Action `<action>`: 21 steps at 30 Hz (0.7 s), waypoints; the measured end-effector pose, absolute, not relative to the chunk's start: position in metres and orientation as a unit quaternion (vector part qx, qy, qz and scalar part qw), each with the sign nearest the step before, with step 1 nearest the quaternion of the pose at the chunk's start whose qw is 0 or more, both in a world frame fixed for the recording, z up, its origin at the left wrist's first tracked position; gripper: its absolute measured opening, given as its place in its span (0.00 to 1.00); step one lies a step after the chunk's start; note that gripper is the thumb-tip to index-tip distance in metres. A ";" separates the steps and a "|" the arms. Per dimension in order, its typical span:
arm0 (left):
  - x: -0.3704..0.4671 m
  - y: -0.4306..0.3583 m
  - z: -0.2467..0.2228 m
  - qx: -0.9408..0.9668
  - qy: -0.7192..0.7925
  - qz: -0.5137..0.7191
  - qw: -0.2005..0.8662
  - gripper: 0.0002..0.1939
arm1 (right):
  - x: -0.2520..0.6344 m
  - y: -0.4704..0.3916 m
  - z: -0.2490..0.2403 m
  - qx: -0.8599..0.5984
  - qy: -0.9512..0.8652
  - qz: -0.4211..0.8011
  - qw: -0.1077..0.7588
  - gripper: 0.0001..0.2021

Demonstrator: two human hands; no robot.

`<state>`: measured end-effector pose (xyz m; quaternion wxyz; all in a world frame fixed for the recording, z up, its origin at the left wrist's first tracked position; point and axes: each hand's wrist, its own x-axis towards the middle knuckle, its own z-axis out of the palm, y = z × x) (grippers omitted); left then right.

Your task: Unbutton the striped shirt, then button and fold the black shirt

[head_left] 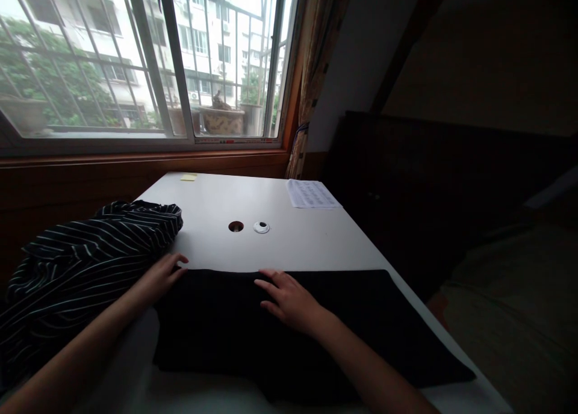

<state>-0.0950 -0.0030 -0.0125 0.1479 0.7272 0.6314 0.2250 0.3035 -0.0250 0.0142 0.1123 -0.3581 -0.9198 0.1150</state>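
A black garment lies spread flat across the white table, its far edge running nearly straight from side to side. At its far left corner rests my left hand, fingers apart and touching the cloth's edge. My right hand lies on top of the fabric near the middle of the far edge, with its fingers spread. Neither hand grips anything. A black garment with white stripes is bunched up on the left, beside and partly behind my left forearm.
Beyond the cloth are a round hole in the tabletop and a white round cover. Printed paper lies at the far right, a yellow note at the far left. A window and curtain stand behind.
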 end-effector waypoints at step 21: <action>0.032 -0.051 -0.012 0.901 0.402 0.111 -0.117 0.31 | 0.319 -0.027 0.003 -0.360 -0.924 0.122 0.050 0.28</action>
